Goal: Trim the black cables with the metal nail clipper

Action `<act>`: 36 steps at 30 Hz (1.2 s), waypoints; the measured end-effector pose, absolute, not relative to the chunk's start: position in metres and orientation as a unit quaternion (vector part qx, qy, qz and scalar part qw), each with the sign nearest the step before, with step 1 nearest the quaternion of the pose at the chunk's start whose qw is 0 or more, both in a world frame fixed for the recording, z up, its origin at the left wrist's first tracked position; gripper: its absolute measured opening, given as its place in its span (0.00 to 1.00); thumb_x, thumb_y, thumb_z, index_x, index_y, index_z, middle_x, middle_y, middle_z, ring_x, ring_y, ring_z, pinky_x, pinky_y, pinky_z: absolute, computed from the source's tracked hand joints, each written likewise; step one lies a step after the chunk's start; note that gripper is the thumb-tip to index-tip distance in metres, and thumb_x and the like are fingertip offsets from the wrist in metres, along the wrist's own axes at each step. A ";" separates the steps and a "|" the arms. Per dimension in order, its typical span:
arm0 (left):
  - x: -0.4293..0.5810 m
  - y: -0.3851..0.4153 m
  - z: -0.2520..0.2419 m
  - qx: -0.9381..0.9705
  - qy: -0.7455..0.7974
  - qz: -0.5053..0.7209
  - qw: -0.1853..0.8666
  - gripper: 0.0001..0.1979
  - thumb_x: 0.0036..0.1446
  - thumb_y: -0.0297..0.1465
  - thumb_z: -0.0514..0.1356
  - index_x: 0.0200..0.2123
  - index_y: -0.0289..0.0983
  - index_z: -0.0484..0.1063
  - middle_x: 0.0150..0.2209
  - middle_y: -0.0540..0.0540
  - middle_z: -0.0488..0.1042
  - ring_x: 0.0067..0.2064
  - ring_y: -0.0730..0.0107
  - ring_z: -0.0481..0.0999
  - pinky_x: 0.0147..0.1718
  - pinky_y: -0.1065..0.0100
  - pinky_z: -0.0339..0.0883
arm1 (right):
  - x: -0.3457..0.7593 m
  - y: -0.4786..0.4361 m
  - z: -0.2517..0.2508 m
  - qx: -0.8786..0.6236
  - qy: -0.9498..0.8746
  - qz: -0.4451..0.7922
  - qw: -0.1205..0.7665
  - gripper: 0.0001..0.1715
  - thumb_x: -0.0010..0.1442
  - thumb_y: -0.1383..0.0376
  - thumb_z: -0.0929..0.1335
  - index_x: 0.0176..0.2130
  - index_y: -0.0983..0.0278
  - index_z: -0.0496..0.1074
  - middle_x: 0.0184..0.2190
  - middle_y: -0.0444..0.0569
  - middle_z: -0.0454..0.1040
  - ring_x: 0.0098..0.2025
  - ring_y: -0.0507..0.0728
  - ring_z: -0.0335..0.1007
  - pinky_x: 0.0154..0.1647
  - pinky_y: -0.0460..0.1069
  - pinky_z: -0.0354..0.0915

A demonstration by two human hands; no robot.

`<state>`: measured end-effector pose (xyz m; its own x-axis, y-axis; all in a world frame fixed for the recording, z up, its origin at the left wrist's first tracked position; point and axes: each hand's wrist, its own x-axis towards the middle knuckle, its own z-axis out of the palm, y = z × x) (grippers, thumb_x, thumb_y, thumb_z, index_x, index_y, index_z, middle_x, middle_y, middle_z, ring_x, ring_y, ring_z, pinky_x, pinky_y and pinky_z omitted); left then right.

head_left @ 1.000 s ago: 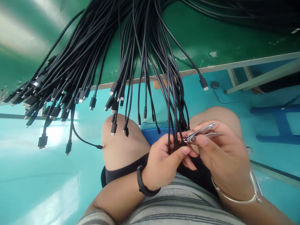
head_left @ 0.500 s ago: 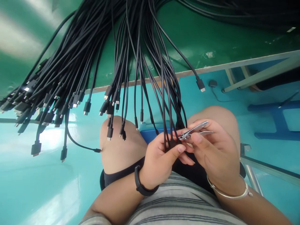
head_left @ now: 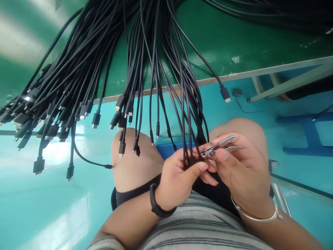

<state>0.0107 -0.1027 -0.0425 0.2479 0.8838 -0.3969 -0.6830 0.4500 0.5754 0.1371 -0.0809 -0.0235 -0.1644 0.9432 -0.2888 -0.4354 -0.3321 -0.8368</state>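
Note:
Several black cables [head_left: 184,121] run down from the table into my left hand [head_left: 179,180], whose thumb and fingers are closed on their plug ends. The plugs are mostly hidden by the fingers. In my right hand [head_left: 241,166] is a silver nail clipper [head_left: 220,146], pinched between thumb and fingers with its lever raised. The clipper's jaws are at the cables beside my left fingertips; whether they touch a plug I cannot tell. My two hands are close together above my lap.
Many more black cables [head_left: 78,69] hang over the edge of the green table [head_left: 221,45], plugs dangling at left and centre. One plug [head_left: 225,93] hangs alone to the right. A blue stool frame [head_left: 299,135] and a small black box with a cord [head_left: 237,92] are on the floor.
The nail clipper and my right hand have shifted slightly to the right. My left hand keeps its hold on the cables, nearly still.

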 end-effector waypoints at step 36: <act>0.004 -0.102 -0.040 0.153 0.456 0.442 0.757 0.19 0.45 0.30 0.73 0.30 0.35 0.64 0.21 0.53 0.77 0.17 0.74 0.76 0.15 0.78 0.70 | 0.131 -0.091 -0.022 -0.432 -0.438 0.616 0.491 0.08 0.65 0.69 0.67 0.43 0.56 0.73 0.37 0.42 0.77 0.20 0.46 0.72 0.19 0.43 0.72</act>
<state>0.0037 -0.1019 -0.0402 0.1929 0.8086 -0.5559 -0.5296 0.5627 0.6347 0.1308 -0.0911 -0.0218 -0.1435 0.9844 -0.1018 -0.2272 -0.1329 -0.9648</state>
